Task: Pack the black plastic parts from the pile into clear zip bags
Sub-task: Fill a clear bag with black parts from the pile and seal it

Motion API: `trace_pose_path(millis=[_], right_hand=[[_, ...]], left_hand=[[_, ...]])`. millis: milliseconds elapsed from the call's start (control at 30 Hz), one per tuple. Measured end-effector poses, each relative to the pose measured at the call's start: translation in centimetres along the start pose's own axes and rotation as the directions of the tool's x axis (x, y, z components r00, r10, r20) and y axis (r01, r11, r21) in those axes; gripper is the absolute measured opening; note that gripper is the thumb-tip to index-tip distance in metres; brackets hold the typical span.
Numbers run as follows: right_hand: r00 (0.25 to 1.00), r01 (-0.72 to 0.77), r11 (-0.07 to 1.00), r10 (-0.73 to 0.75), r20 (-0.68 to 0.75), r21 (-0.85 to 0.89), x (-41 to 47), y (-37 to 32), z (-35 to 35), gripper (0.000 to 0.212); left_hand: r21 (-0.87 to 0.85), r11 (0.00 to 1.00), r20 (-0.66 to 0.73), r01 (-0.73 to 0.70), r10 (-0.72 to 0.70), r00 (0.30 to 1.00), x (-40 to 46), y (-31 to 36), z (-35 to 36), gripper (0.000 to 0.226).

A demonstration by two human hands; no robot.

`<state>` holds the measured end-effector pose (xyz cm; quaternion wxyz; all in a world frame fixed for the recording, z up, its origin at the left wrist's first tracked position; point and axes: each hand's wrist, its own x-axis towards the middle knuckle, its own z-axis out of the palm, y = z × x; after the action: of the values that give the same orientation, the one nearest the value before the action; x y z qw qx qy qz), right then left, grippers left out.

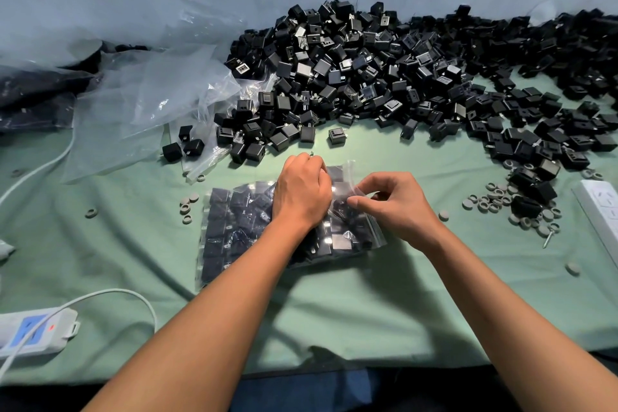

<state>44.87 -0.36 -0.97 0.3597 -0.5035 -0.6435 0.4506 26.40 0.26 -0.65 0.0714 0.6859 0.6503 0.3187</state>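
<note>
No text, label, brand or number can be read anywhere; any markings on the black plastic parts [394, 77] are too small to read.

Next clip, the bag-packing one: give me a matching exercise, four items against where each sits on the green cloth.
Items:
1. filled clear zip bag of black parts
2. large pile of black plastic parts
3. white power strip with blue panel
4. small grey rubber rings

Places:
A. near left corner
B. far side, by the wall
C. centre, under both hands
D. right of the hands

Pairs: 1-C, 2-B, 3-A, 4-D
</note>
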Motion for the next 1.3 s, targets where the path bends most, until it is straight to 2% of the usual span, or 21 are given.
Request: trace_pose_path(millis=[100,233,400,533,700,767,900,967,1000,1033,1067,1133,1200,1233,1300], right_hand=[[1.000,0.006,0.998,-0.007,0.016,0.069,-0.1,0.1,0.2,0.011],[0.999,-0.022,0.999,0.024,-0.043,0.036,-0.4,0.4,0.5,0.011],[0.998,-0.054,0.979,0.048,0.037,0.195,-0.3,-0.5,1.0,0.016],[0.989,-0.145,0.943,0.125,0.083,0.301,-0.1,-0.7,0.7,0.015],[0.974,-0.206,0.923,0.161,0.160,0.326,-0.2,-0.7,1.5,0.010],[0.975,-0.206,0.924,0.166,0.147,0.323,0.2,-0.9,1.0,0.011],[0.970,-0.131,0.988,0.145,-0.195,0.087,4.2,-1.2,-0.9,0.015],[0.953,-0.092,0.989,0.053,-0.298,-0.118,7.2,-1.3,-0.7,0.010],[0.958,-0.067,0.962,-0.013,-0.288,-0.266,8.9,-1.2,-0.5,0.006],[0.969,-0.032,0.904,-0.077,-0.236,-0.427,10.5,-1.2,-0.2,0.011],[0.983,0.022,0.820,-0.121,-0.136,-0.573,12.0,-1.1,0.1,0.024],[0.987,0.161,0.642,-0.107,0.121,-0.750,14.5,-1.2,0.6,0.052],[0.956,0.271,0.531,-0.048,0.291,-0.803,15.9,-1.2,0.7,0.063],[0.946,0.297,0.516,-0.046,0.320,-0.803,16.2,-1.0,0.7,0.059],[0.956,0.282,0.529,-0.079,0.284,-0.801,16.3,-0.3,0.7,0.045]], left_hand=[[0.001,1.000,0.002,0.006,-0.006,1.000,0.0,0.0,0.0,0.020],[-0.002,1.000,0.003,0.014,-0.014,1.000,-0.1,-0.1,-0.1,0.020],[-0.028,1.000,-0.004,0.006,-0.006,1.000,0.0,0.1,-0.2,0.019],[-0.050,0.999,-0.048,-0.001,-0.002,0.999,0.2,0.2,-0.4,0.019],[0.140,0.990,-0.003,-0.011,0.011,1.000,0.1,0.3,0.7,0.021],[0.215,0.976,0.027,-0.011,0.005,1.000,-0.2,-0.2,1.1,0.022],[0.242,0.970,0.038,-0.004,-0.006,0.999,-0.6,-0.7,1.5,0.019],[0.247,0.969,0.038,-0.002,-0.008,0.999,-0.7,-0.5,1.6,0.019],[0.246,0.969,0.039,-0.002,-0.008,0.999,-0.7,-0.5,1.6,0.017],[0.244,0.970,0.042,-0.001,-0.010,0.999,-0.7,-0.5,1.5,0.016],[0.242,0.970,0.047,0.002,-0.014,0.999,-0.7,-0.5,1.5,0.014],[0.241,0.971,0.059,0.013,-0.028,0.998,-0.7,-0.5,1.4,0.013],[0.244,0.970,0.071,0.015,-0.033,0.997,-0.6,-0.4,1.4,0.014],[0.242,0.970,0.074,0.013,-0.032,0.997,-0.6,-0.3,1.4,0.014],[0.228,0.974,0.073,0.013,-0.031,0.997,-0.6,-0.3,1.4,0.014]])
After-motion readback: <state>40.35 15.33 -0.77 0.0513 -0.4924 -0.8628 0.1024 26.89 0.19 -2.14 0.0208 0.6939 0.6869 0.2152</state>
